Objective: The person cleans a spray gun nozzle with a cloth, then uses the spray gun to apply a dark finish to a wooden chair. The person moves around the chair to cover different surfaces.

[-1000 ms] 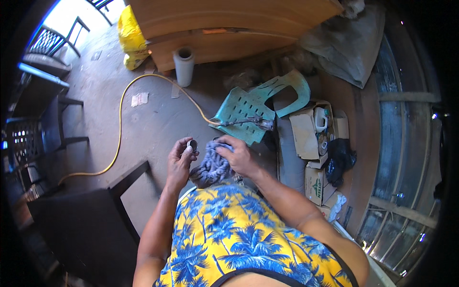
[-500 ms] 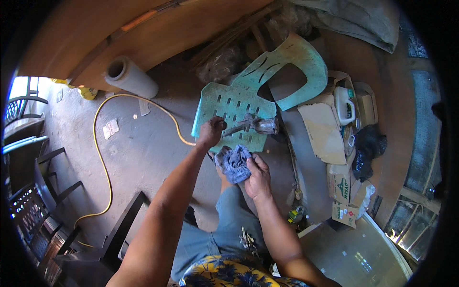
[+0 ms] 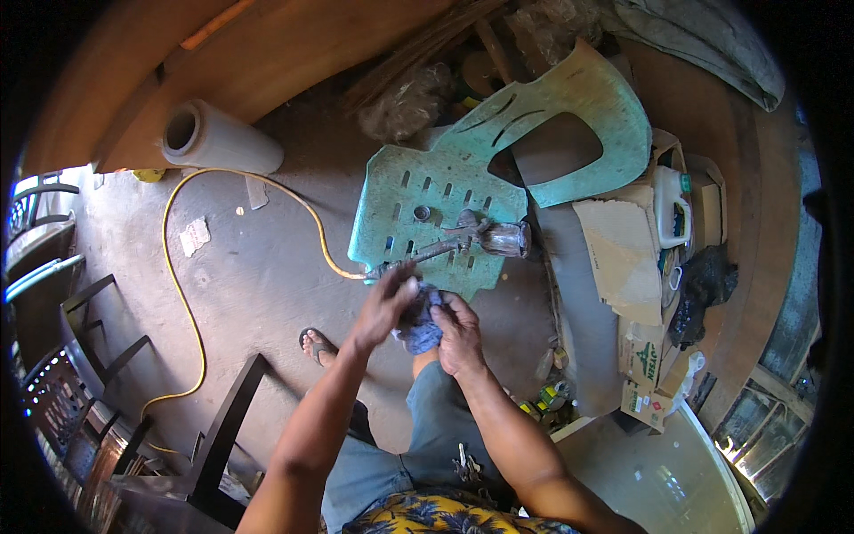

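A crumpled blue-grey rag (image 3: 418, 329) is bunched in my right hand (image 3: 460, 336), its fingers wrapped round it. My left hand (image 3: 382, 310) lies against the rag's left side, fingers stretched out and slightly blurred, holding nothing I can see. Just beyond my hands, a grimy spray gun (image 3: 449, 246) with a metal cup (image 3: 505, 239) lies on the seat of a worn teal plastic chair (image 3: 378, 191). A small round cap (image 3: 421, 214) rests on the slotted seat, left of the gun. A yellow hose (image 3: 203, 329) runs to the gun's handle end.
A roll of clear film (image 3: 227, 142) stands at the back left. Dark chairs (image 3: 213, 436) crowd the left side. To the right are cardboard boxes (image 3: 620, 258), a white jug (image 3: 672, 206), a black plastic bag (image 3: 703, 298) and a large pale panel (image 3: 649, 472).
My left hand has let go of the small round cap, which now lies on the seat. That hand has come back toward me, against the rag. The rag has moved slightly left.
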Available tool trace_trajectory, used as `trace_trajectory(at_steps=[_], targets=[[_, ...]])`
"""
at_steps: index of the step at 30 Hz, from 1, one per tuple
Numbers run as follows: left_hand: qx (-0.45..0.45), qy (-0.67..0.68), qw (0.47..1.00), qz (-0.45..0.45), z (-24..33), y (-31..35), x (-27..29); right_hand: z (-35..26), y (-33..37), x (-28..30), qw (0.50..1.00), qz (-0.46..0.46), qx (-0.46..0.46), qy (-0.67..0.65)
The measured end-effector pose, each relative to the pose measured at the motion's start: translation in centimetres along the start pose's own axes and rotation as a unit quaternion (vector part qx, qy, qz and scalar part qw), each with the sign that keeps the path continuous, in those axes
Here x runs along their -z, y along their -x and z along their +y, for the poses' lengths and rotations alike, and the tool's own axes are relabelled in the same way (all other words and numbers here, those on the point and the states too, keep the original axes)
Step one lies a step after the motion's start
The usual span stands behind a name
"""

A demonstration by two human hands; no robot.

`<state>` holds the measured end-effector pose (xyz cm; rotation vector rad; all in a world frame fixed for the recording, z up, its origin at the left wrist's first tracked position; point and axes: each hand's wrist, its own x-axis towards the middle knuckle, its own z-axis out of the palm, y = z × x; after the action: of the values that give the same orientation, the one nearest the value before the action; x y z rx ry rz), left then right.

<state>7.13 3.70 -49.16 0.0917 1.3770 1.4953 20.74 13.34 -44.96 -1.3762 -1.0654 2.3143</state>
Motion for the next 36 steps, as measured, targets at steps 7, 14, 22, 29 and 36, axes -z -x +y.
trace_trajectory(at_steps=[7,14,22,29,36], targets=[[0.116,0.024,0.984,0.13,2.1,9.1,4.1,2.2,-4.2,0.1,0.993,0.037,-0.094,0.056],[0.082,0.045,0.974,0.208,0.2,15.1,7.3,3.5,-15.2,0.5,0.966,0.237,-0.028,-0.103],[-0.015,0.317,0.935,0.158,6.7,22.1,8.5,1.9,-10.2,-2.1,0.968,0.171,0.064,-0.17],[-0.074,0.451,0.888,0.056,20.0,34.4,7.0,-12.1,9.6,-6.1,0.97,-0.223,0.051,-0.084],[-0.235,0.292,0.926,0.047,27.0,41.7,4.1,-21.4,25.9,-12.8,0.926,-0.362,0.077,0.071]])
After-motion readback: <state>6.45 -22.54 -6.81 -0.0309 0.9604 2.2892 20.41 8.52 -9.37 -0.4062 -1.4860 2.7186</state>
